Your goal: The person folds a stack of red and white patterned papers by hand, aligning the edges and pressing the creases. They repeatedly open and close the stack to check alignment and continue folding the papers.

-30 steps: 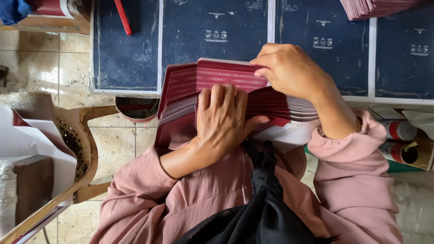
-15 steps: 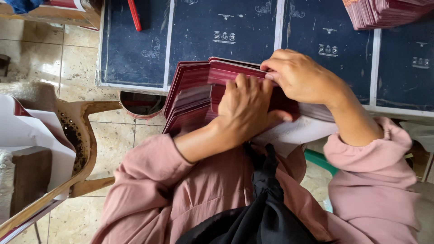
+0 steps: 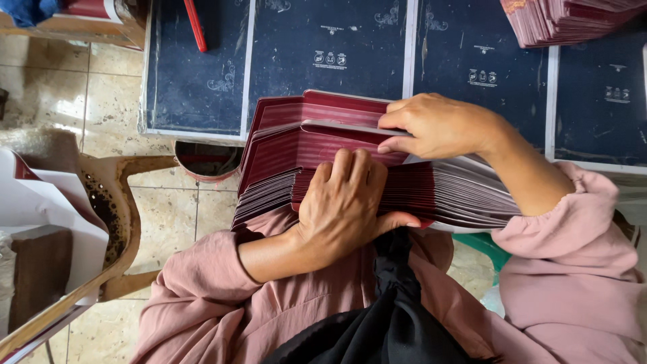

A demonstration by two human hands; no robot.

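Note:
A thick fanned stack of dark red folded card sheets (image 3: pixel 283 145) rests on my lap, against my pink sleeves. My left hand (image 3: pixel 344 202) lies flat on the lower part of the stack, fingers spread over the sheets and thumb hooked under the near edge. My right hand (image 3: pixel 438 125) pinches the upper sheets at their right edge, holding them lifted slightly apart from the rest. The stack's right end (image 3: pixel 458 192) runs under my right forearm.
Large dark blue printed sheets (image 3: pixel 323 47) cover the table in front. A second pile of red cards (image 3: pixel 573 20) sits top right. A red tool (image 3: pixel 195 23) lies top left. A wooden chair (image 3: pixel 121 216) and white papers (image 3: pixel 40 195) stand left on the tiled floor.
The view has shifted a little. My left hand has slid lower and flatter on the stack, and my right hand has separated the upper sheets from the rest.

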